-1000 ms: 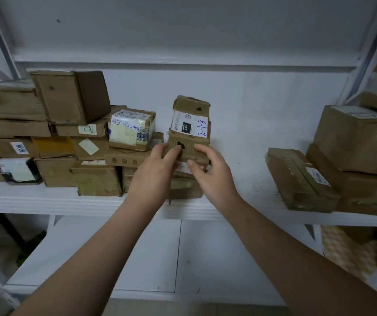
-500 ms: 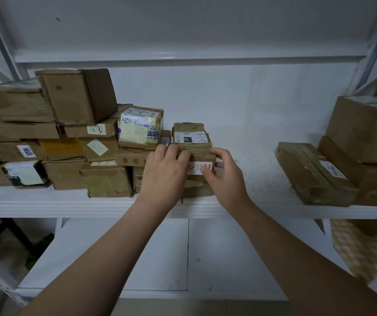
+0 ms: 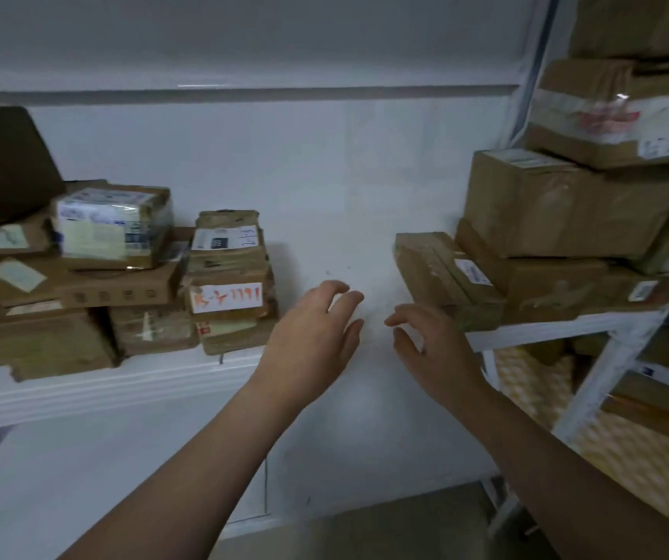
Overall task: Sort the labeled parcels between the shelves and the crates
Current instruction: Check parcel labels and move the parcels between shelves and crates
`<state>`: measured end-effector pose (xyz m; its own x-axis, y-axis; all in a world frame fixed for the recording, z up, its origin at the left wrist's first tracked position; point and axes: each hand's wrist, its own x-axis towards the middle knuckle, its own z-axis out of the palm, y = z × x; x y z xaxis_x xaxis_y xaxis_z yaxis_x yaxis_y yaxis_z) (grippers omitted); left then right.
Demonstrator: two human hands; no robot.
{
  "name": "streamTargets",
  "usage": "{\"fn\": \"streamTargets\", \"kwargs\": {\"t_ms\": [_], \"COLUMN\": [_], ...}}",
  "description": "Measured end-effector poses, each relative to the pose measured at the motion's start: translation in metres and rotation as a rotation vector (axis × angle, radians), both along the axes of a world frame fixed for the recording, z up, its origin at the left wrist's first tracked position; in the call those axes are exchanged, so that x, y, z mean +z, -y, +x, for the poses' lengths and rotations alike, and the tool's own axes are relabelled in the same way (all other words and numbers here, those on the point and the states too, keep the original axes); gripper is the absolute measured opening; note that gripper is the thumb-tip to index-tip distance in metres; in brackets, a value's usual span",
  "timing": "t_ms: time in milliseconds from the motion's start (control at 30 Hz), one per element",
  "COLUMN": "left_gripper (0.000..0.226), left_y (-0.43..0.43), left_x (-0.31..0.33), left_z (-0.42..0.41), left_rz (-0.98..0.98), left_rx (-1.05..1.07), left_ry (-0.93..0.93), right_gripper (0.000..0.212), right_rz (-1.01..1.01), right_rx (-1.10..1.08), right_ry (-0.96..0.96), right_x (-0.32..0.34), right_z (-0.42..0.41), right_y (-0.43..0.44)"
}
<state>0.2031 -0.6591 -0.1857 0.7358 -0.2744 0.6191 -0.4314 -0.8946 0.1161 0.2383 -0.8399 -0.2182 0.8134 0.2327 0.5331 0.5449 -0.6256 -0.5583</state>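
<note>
1. Head view, task item: A small brown cardboard parcel (image 3: 228, 241) is seen to the left of the left hand (image 3: 316, 333), lying flat on top of a short stack. A white label with a dark printed block and handwritten digits is carried on its upper front face; the digits are too blurred to be read with certainty.

2. Head view, stack: Directly beneath it, a parcel with a white label (image 3: 227, 297) marked in orange handwriting is located, and a flatter box (image 3: 235, 337) is found at the bottom, resting on the white shelf (image 3: 122, 377).

3. Head view, grip state: Both hands are empty. The left hand is held with fingers spread and slightly curled, apart from the stack. The right hand (image 3: 438, 349) is likewise loosely spread, nothing being grasped.

4. Head view, surroundings left of the hands: A taped box with a blue-and-white label (image 3: 112, 226) is set on further cartons beyond the stack.

5. Head view, surroundings right of the hands: A long flat carton (image 3: 444, 276) is placed just beyond the right fingertips, with larger cartons (image 3: 567, 204) stacked behind it.

6. Head view, obstruction: A bare strip of shelf is left between the two groups; the hands are held over it.
</note>
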Motion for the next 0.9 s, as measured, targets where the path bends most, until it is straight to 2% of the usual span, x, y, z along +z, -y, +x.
{"fn": "streamTargets", "kwargs": {"t_ms": [133, 300, 400, 533, 633, 733, 833, 900], "left_gripper": [0.050, 0.068, 0.070, 0.063, 0.056, 0.067, 0.083, 0.082], "left_y": [0.071, 0.131, 0.143, 0.141, 0.134, 0.118, 0.097, 0.081], "left_x": [-0.036, -0.044, -0.048, -0.054, -0.054, -0.057, -0.067, -0.070], "left_z": [0.028, 0.072, 0.087, 0.085, 0.070, 0.048, 0.026, 0.015], "left_rz": [-0.041, 0.107, 0.182, 0.142, 0.099, 0.048, 0.136, 0.183], "left_rx": [0.009, 0.029, 0.060, 0.104, 0.152, 0.252, 0.386, 0.436], "left_ry": [-0.193, -0.172, -0.193, -0.173, -0.113, -0.080, -0.051, -0.028], "right_gripper": [0.020, 0.021, 0.032, 0.051, 0.058, 0.054, 0.053, 0.051], "right_rz": [-0.019, 0.024, 0.084, 0.165, 0.213, 0.213, 0.182, 0.127], "right_rx": [-0.140, -0.216, -0.184, -0.076, 0.035, 0.141, 0.281, 0.360], "right_ry": [-0.051, -0.128, -0.226, -0.335, -0.374, -0.376, -0.404, -0.411], "right_x": [-0.009, -0.012, -0.016, -0.025, -0.031, -0.036, -0.038, -0.037], "right_z": [0.006, 0.021, 0.032, 0.038, 0.035, 0.029, 0.019, 0.013], "right_y": [0.070, 0.123, 0.134, 0.129, 0.117, 0.103, 0.086, 0.075]}}
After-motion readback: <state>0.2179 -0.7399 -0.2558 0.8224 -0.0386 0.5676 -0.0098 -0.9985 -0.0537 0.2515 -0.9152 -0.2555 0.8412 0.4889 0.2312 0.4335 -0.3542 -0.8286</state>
